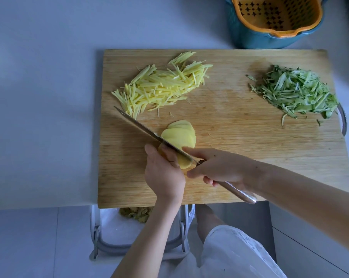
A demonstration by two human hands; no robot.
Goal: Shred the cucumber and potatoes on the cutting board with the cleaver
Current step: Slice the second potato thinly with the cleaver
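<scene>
A wooden cutting board (239,149) lies on the counter. A heap of yellow potato shreds (159,87) covers its far left; green cucumber shreds (295,93) are piled at its far right. Near the front left sits a fan of potato slices (179,137) beside the uncut potato piece (182,163). My left hand (163,173) grips that piece, fingers curled over it. My right hand (219,167) grips the cleaver (141,127) by its handle. The blade runs diagonally to the far left and stands edge-down on the potato next to my left fingers.
A blue tub holding an orange perforated basket (275,15) stands behind the board's right corner. A metal handle (343,121) sticks out at the board's right edge. Below the counter edge sits a bin (117,233) with peelings, beside my leg.
</scene>
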